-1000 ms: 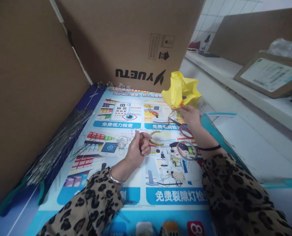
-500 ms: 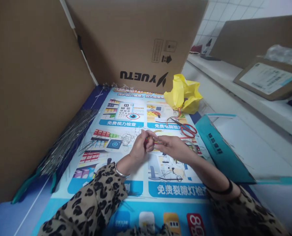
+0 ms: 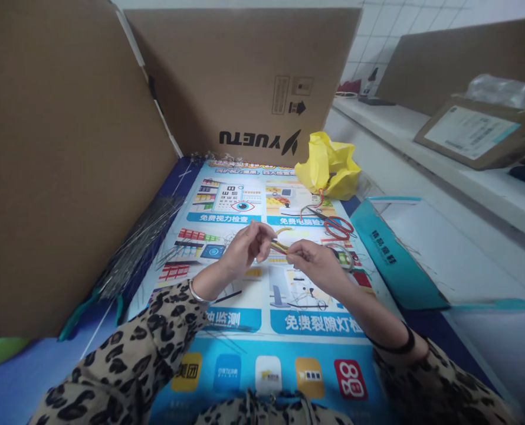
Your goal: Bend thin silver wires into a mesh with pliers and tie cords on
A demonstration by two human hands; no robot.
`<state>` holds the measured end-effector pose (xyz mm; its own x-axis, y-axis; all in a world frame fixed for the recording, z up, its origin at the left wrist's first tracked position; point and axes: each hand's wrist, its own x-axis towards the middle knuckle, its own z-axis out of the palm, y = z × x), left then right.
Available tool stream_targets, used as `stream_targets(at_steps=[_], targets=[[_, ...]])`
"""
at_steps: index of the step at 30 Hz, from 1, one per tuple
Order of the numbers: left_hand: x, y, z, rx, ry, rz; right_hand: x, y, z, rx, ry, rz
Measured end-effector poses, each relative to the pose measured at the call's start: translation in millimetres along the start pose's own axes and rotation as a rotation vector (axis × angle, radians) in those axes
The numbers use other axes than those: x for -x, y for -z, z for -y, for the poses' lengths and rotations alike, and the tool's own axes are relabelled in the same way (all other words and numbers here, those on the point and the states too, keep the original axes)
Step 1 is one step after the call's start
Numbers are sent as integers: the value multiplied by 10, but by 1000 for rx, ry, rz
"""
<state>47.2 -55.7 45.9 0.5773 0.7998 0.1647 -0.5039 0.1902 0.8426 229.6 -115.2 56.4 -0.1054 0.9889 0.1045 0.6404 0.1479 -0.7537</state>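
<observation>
My left hand (image 3: 247,248) and my right hand (image 3: 318,264) meet above a printed poster (image 3: 262,295) on the table. Both pinch a short bundle of thin coloured wires (image 3: 281,246), red and yellow, stretched between the fingertips. The fingers of each hand are closed on it. Yellow-handled pliers (image 3: 289,231) lie on the poster just behind the hands. Red-handled scissors (image 3: 335,225) lie to the right of them. A crumpled yellow plastic bag (image 3: 328,166) sits at the poster's far right corner.
Large cardboard panels (image 3: 59,165) wall in the left and back. A bundle of thin metal wires (image 3: 134,242) lies along the left panel, with teal-handled pliers (image 3: 89,304) near it. A teal folder (image 3: 393,260) lies right of the poster. A shelf with a parcel (image 3: 475,133) runs at the right.
My right hand left the yellow bag and came back to meet the left hand. Both hands now pinch the wire bundle. The view has shifted slightly.
</observation>
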Motion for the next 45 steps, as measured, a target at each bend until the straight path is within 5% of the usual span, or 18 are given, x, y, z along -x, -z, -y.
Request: stream_targets(at_steps=[9, 15, 23, 33, 45], targets=[[397, 353, -209, -512, 277, 185, 35, -354, -173, 267, 144, 201], [409, 479, -211, -1009, 30, 41, 22, -360, -304, 481, 240, 271], [515, 361, 18, -972, 47, -57, -8, -323, -369, 440, 207, 205], [544, 465, 239, -1319, 30, -40, -6, -397, -472, 418, 159, 186], [580, 445, 209, -1644, 135, 150, 15, -418, -523, 418, 234, 188]])
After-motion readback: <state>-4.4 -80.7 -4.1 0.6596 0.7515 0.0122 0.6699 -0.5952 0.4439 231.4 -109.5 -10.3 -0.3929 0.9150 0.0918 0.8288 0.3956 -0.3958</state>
